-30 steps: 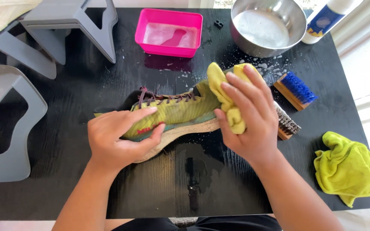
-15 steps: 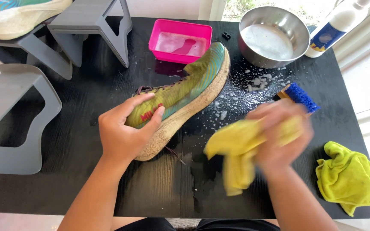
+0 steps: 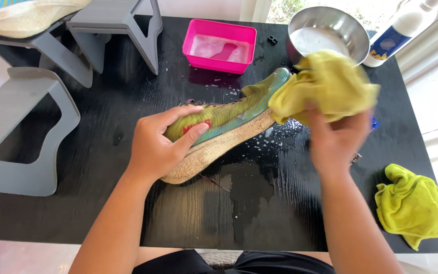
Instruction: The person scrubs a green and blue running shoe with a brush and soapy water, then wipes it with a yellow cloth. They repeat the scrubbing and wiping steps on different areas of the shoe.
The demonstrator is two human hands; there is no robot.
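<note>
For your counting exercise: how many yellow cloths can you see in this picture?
2. One yellow cloth is bunched in the right hand against the heel of the shoe. The other cloth lies crumpled at the table's right edge. More may be hidden.

Cloth (image 3: pixel 325 89) blurred — hides shoe's (image 3: pixel 219 129) heel.

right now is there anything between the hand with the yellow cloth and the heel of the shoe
Nothing visible. The right hand holds the yellow cloth right at the heel end of the shoe, which the left hand steadies on the black table. The cloth overlaps the heel, so contact itself is hidden.
</note>
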